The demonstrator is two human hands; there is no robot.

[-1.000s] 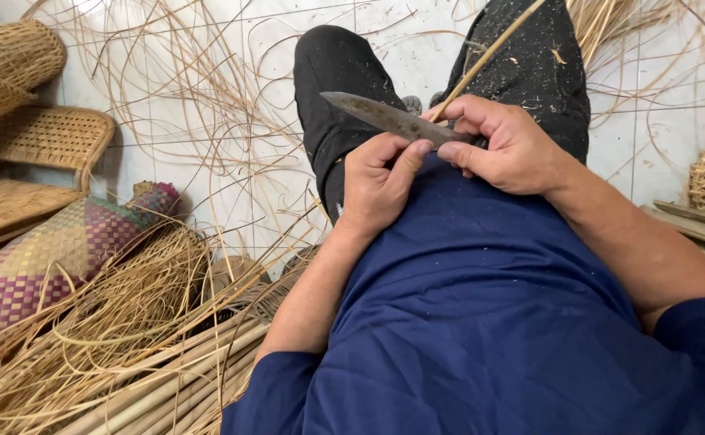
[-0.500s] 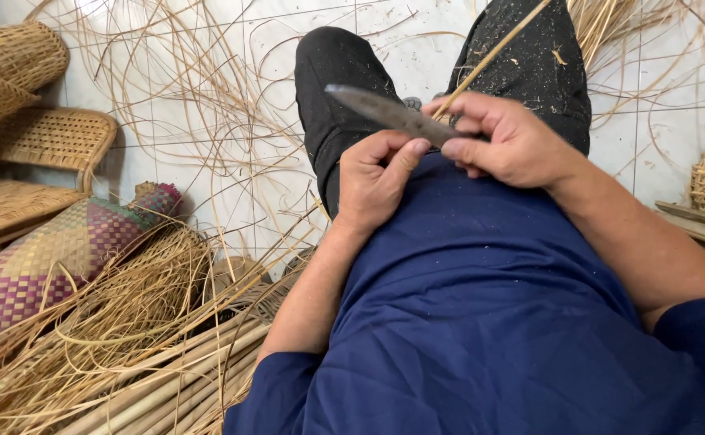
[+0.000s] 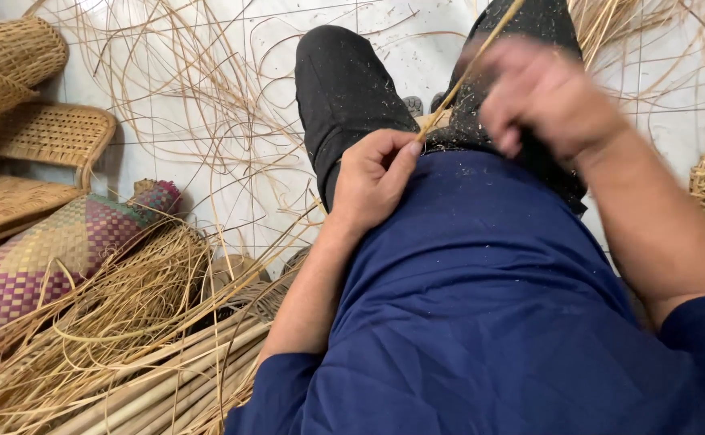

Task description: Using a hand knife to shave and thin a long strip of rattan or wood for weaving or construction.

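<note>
From my remote view, my left hand (image 3: 372,181) rests on my lap with its fingers (image 3: 401,161) pinched shut on the lower end of a thin cane strip (image 3: 469,68). The strip's long axis runs up and to the right, passing my right hand (image 3: 549,101). That hand sits higher and to the right, too blurred to tell whether its fingers are closed.

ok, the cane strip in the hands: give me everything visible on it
The cane strip is thin, straight, pale tan and looks like split rattan. It slants from the left hand, which pinches its lower end at the lap, up and right past the blurred right hand to the top edge of the frame. Whether the right hand touches it cannot be told. It crosses the black trouser leg.
</note>
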